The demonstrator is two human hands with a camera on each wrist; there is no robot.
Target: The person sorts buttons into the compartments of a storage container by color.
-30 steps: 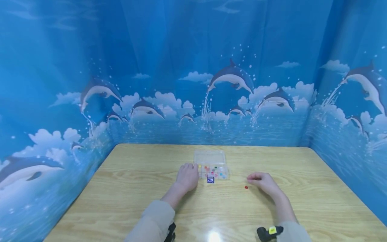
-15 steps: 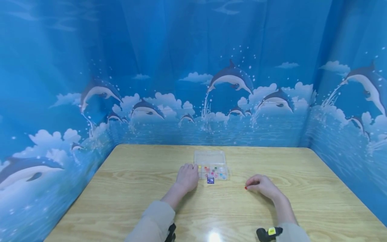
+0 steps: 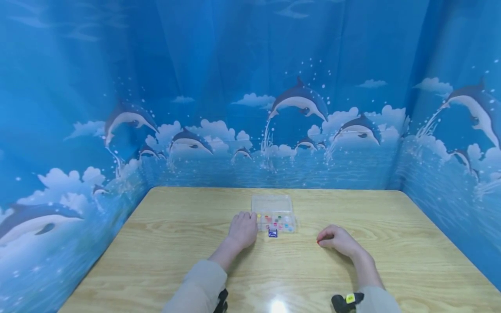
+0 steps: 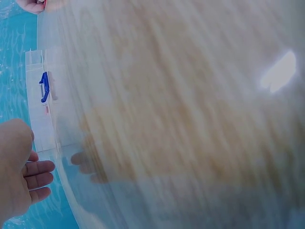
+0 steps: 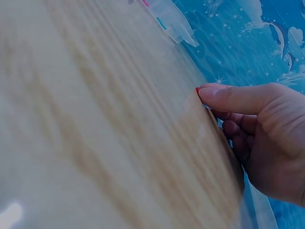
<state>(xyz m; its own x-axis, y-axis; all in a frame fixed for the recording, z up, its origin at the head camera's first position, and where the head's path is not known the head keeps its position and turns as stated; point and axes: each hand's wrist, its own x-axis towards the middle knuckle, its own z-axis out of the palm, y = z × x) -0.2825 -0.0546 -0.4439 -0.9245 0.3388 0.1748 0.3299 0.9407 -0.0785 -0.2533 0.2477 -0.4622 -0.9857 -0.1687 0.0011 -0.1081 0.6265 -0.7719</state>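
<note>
A clear plastic compartment box (image 3: pixel 287 226) lies on the table, its lid (image 3: pixel 271 203) tilted back and open. Small coloured pieces sit in its compartments. A blue clasp (image 3: pixel 272 233) is at its front, also visible in the left wrist view. My left hand (image 3: pixel 242 228) grips the box by its left edge with fingers curled; the thumb's hold is partly hidden. To the right of the box, my right hand (image 3: pixel 340 239) pinches a small round red piece (image 5: pixel 198 90), like a button, between thumb and forefinger. The fingers cover most of it, close over the table.
A wooden table (image 3: pixel 188 204) spans the area under both hands. Blue dolphin-print curtains (image 3: pixel 219 108) hang behind it and at both sides. Black wrist cameras (image 3: pixel 346 301) sit at the cuffs. Light glares off the tabletop near the front.
My right hand has come down and slightly left onto the red piece, which lay loose on the table, and now pinches it. The left hand and the box have stayed in place.
</note>
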